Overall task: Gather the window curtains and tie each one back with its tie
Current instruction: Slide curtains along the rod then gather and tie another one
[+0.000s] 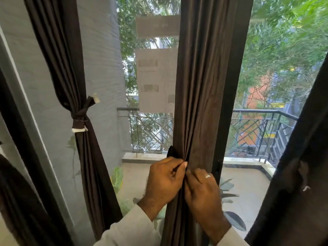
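A dark brown middle curtain (pixel 198 86) hangs gathered into a narrow column in front of the window frame. My left hand (pixel 164 180) and my right hand (pixel 202 190) meet at its front, fingers pinched together on the fabric at waist height. A dark strip, probably its tie (pixel 171 153), shows behind the curtain just above my left hand. The left curtain (pixel 58 59) is gathered and knotted with its own tie (pixel 80 115), whose white ends stick out. A third dark curtain (pixel 301 166) hangs loose at the right edge.
Glass panes with a mesh screen (pixel 156 80) look onto a balcony with a black metal railing (pixel 262 125), potted leaves (pixel 230 219) and trees. A grey wall (pixel 99 68) stands outside on the left. More dark fabric (pixel 17 201) fills the lower left corner.
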`<state>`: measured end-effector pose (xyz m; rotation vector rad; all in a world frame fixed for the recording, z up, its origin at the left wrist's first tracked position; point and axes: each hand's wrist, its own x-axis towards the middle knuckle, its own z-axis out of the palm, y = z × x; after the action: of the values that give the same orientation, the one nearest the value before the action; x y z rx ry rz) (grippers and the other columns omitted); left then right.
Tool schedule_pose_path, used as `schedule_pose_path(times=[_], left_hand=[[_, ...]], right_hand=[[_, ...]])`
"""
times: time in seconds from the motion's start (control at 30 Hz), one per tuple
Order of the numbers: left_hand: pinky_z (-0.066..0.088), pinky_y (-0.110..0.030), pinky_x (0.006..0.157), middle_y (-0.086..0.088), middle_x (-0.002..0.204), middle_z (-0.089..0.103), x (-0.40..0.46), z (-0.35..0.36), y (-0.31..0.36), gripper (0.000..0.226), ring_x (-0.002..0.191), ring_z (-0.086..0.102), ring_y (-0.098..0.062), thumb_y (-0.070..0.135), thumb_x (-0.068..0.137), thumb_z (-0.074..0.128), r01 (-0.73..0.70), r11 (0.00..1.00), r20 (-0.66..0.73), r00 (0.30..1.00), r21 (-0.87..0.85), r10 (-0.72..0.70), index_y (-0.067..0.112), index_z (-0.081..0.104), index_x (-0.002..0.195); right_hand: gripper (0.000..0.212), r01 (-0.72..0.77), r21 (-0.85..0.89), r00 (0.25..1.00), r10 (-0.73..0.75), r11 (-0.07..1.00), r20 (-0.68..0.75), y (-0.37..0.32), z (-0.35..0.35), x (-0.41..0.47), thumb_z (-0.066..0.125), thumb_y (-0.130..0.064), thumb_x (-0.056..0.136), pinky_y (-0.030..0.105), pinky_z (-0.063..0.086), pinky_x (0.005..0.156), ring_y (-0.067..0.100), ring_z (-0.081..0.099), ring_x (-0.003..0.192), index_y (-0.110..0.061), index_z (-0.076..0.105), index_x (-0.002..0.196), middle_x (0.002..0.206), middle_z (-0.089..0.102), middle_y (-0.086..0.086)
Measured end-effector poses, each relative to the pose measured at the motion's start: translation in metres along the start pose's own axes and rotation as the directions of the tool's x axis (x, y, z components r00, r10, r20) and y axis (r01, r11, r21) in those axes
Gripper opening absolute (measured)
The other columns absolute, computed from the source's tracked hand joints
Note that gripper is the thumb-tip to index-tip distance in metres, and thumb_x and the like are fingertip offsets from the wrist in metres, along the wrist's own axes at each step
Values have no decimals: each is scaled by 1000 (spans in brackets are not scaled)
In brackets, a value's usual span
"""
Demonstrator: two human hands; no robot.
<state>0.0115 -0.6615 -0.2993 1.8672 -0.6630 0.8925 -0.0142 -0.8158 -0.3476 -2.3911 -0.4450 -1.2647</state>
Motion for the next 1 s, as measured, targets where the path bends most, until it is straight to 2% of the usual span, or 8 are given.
schedule_pose_path(times=[0.27, 0.33, 0.4, 0.53, 0.67, 0.77, 0.9, 1.0], left_hand=[[55, -28, 65, 14, 79, 68, 11, -1, -4, 17, 70, 67, -10, 36, 98, 77, 13, 1000, 26, 1000, 24, -13, 21, 82, 94], [55, -33, 63, 11, 76, 70, 13, -3, -8, 14, 67, 67, -13, 33, 96, 78, 49, 999, 20, 999, -9, -49, 21, 83, 92], [55, -33, 62, 10, 74, 71, 13, -4, -10, 12, 65, 67, -13, 31, 94, 81, 86, 994, 17, 996, -64, -85, 21, 83, 90], [56, -35, 63, 8, 73, 73, 13, -4, -12, 12, 66, 68, -14, 29, 92, 84, 127, 984, 21, 992, -128, -125, 19, 82, 86], [57, -35, 64, 8, 73, 72, 14, -4, -14, 13, 66, 69, -14, 30, 92, 81, 132, 988, -10, 991, -83, -133, 19, 81, 85], [56, -31, 64, 9, 73, 72, 13, -7, -15, 13, 66, 69, -11, 29, 94, 80, 108, 992, -25, 994, -57, -110, 19, 81, 86], [56, -34, 64, 9, 73, 71, 14, -8, -18, 15, 67, 68, -11, 28, 96, 79, 101, 993, -13, 995, -57, -102, 18, 80, 85], [54, -29, 65, 10, 74, 70, 14, -6, -18, 14, 68, 66, -11, 28, 96, 80, 98, 993, -4, 995, -68, -99, 17, 81, 87]], right_hand=[[37, 55, 189, 983, -87, 980, 164, 18, -9, 5, 62, -25, 103, 36, 56, 90, 15, 64, 104, -19, 67, 139, 120, 66, -4], [26, -120, 410, 992, 100, 904, 71, 26, -18, 13, 61, -26, 107, 30, 57, 89, 9, 66, 108, -27, 71, 130, 117, 66, -11], [26, -355, 548, 908, 420, 757, 8, 37, -22, 30, 64, -24, 107, 29, 59, 91, 7, 65, 114, -36, 66, 130, 124, 66, -11], [46, -597, 569, 779, 578, 567, 242, 50, -23, 68, 74, -34, 98, 32, 54, 99, 5, 62, 114, -39, 56, 139, 130, 64, -20], [17, -552, 531, 755, 656, 643, -9, 35, -27, 56, 74, -38, 98, 41, 62, 93, 8, 70, 96, -31, 70, 112, 104, 74, -11], [19, -487, 492, 756, 631, 722, -178, 17, -29, 32, 74, -33, 98, 26, 57, 85, 0, 66, 92, -34, 67, 115, 103, 70, -13], [20, -357, 404, 850, 473, 842, -234, 13, -29, 24, 76, -18, 96, 13, 52, 81, -5, 66, 88, -25, 73, 115, 97, 69, -14], [18, -380, 369, 827, 490, 848, -275, 25, -31, 28, 73, -21, 98, 30, 58, 89, 8, 66, 92, -19, 76, 116, 103, 69, -5]])
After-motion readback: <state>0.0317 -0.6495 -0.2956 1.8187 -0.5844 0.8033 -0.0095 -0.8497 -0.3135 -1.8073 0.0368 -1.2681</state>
